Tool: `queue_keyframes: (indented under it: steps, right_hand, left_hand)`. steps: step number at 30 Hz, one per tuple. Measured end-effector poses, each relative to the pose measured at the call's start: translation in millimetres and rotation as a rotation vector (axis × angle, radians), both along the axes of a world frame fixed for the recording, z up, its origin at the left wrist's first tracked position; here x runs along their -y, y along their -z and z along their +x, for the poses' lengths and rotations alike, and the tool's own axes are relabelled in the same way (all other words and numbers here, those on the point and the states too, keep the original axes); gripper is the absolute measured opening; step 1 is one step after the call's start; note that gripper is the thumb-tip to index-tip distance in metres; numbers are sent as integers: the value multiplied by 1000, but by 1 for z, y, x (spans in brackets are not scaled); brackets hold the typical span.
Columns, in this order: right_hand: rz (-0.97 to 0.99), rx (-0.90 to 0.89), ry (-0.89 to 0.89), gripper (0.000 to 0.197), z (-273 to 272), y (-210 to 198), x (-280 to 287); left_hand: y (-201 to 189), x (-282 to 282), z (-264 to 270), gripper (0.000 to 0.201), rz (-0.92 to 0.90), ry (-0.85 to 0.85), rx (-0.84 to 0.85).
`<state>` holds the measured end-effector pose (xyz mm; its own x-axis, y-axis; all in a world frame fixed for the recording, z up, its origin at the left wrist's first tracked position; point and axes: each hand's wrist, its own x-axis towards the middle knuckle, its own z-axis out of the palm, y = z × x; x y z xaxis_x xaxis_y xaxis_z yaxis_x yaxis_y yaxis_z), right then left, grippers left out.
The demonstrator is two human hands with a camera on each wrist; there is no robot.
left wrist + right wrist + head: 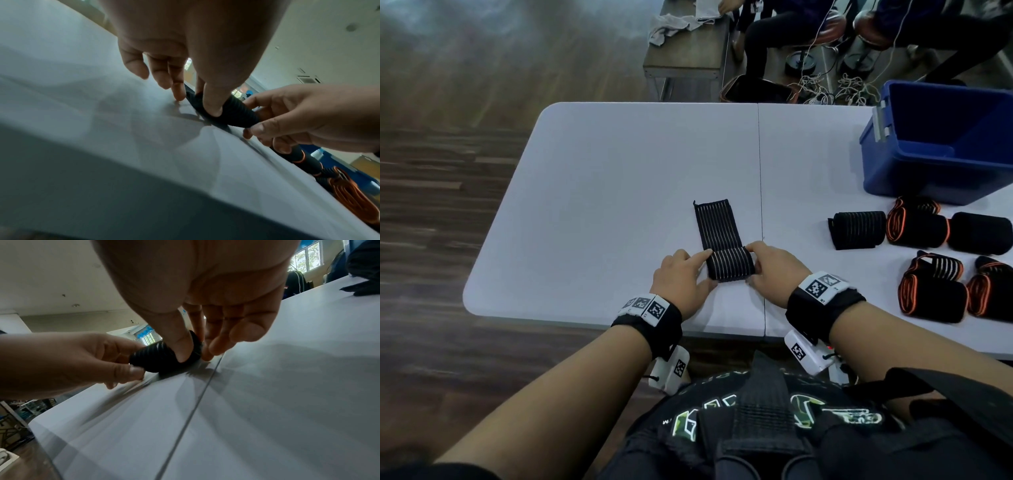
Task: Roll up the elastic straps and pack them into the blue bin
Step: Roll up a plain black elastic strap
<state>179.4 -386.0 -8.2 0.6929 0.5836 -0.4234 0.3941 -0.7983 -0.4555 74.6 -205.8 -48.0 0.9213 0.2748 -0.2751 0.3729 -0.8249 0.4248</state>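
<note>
A black elastic strap with pale stripes (pixel 717 224) lies on the white table (pixel 602 192), its near end wound into a roll (pixel 731 265). My left hand (pixel 683 274) pinches the roll's left end (pixel 207 104) between thumb and forefinger. My right hand (pixel 774 270) pinches the right end (pixel 185 352) the same way. The flat tail runs away from me. The blue bin (pixel 941 144) stands at the table's far right corner.
Several rolled straps lie right of my hands, some black (pixel 858 229), some with orange edges (pixel 931 294). A seam (pixel 760 171) runs down the table. Beyond the table stand a bench with cloths (pixel 688 44), a seated person (pixel 784 31) and cables on the floor.
</note>
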Motion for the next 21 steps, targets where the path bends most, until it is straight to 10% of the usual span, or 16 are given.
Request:
queue_keyframes:
  steps: [21]
  right_hand:
    - [49, -42, 295, 29, -2, 4, -21]
  left_hand:
    - [-19, -2, 15, 37, -196, -376, 2]
